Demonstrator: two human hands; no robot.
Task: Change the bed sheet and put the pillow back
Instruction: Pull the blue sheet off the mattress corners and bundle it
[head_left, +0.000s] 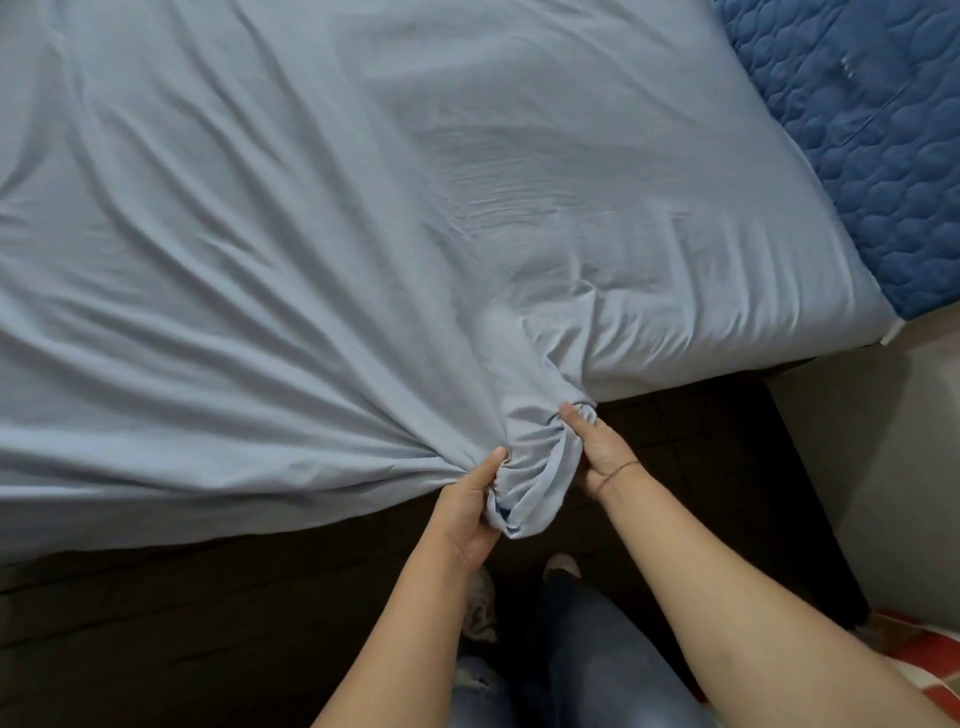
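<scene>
A light blue bed sheet (322, 218) lies wrinkled over most of the bed, its folds running toward a bunched edge at the bed's near side. My left hand (470, 512) grips that bunch from the left, thumb on top. My right hand (597, 452) pinches the same gathered edge from the right, a thin cord around its wrist. At the upper right a dark blue quilted mattress cover (878, 145) shows bare beyond the sheet. No pillow is in view.
The dark bed base (182, 623) runs along the near side below the sheet. My jeans-clad legs and shoes (561, 566) stand against it. A pale wall or floor strip (883, 467) lies to the right, with a red patterned cloth (919, 654) at the lower right corner.
</scene>
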